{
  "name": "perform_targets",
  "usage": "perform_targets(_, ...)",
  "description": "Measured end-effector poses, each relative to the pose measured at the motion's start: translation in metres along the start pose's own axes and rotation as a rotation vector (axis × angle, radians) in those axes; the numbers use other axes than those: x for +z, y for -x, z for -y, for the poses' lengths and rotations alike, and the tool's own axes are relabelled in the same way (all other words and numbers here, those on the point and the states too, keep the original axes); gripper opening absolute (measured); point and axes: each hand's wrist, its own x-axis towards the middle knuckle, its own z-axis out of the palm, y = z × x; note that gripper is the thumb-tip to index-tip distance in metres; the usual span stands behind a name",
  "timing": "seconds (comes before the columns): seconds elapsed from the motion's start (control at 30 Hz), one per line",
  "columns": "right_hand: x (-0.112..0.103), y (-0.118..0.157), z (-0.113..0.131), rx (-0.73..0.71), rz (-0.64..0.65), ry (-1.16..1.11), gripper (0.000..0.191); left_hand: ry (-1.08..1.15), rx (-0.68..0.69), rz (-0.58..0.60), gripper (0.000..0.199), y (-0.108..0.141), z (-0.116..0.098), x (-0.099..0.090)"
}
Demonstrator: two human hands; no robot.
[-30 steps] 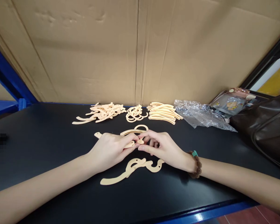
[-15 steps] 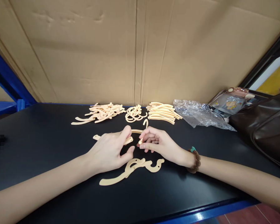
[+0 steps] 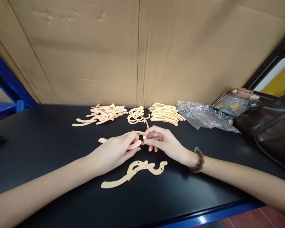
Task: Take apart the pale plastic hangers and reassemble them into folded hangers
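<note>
My left hand (image 3: 120, 146) is closed around a flat beige hanger arm (image 3: 134, 145) with a hole at its tip; the other end sticks out past the knuckles. Close to that tip, my right hand (image 3: 161, 141) pinches the end of a small beige piece (image 3: 144, 137), mostly hidden by the fingers. Behind the fingers a thin beige hook stem (image 3: 147, 124) rises, and a curved bar (image 3: 139, 133) shows; whether they join the held pieces I cannot tell. Nearer me, a loose curved arm (image 3: 115, 183) overlaps other curved pieces, one a hook (image 3: 158, 171).
At the back of the black table (image 3: 49, 142) lie a pile of curved arms (image 3: 106, 114), a pile of hooks (image 3: 134, 116) and a stack of slim bars (image 3: 165, 114). Clear plastic bags (image 3: 201, 115), a printed pouch (image 3: 232, 104) and a dark leather bag (image 3: 270, 126) are on the right.
My left hand has moved right with the hanger arm and its thumb has closed on it. The arm's tip is now close to the piece in my right hand, which has risen slightly.
</note>
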Motion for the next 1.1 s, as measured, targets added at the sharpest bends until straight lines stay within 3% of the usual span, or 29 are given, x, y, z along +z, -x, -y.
perform_targets(0.17,0.0037,0.0003,0.0051,0.015,0.031,-0.028,0.022,0.032,0.002,0.06,0.016,-0.0015,-0.0029,-0.0039)
perform_targets(0.43,0.003,0.0007,0.0055,0.023,0.023,-0.051,0.024,0.03,-0.002,0.042,0.025,0.0003,-0.0001,-0.0024)
perform_targets(0.6,0.0031,0.0002,0.0054,0.008,0.05,-0.031,0.021,0.017,-0.074,0.033,0.025,0.001,-0.0001,-0.001)
perform_targets(0.83,0.0025,0.0003,0.0051,0.03,0.052,-0.009,0.023,0.087,-0.122,0.087,0.022,0.0005,-0.0009,-0.0015)
perform_targets(1.1,-0.0008,-0.0005,0.0022,0.028,0.081,-0.026,0.019,0.078,-0.095,0.096,0.023,0.0002,0.0002,0.0002)
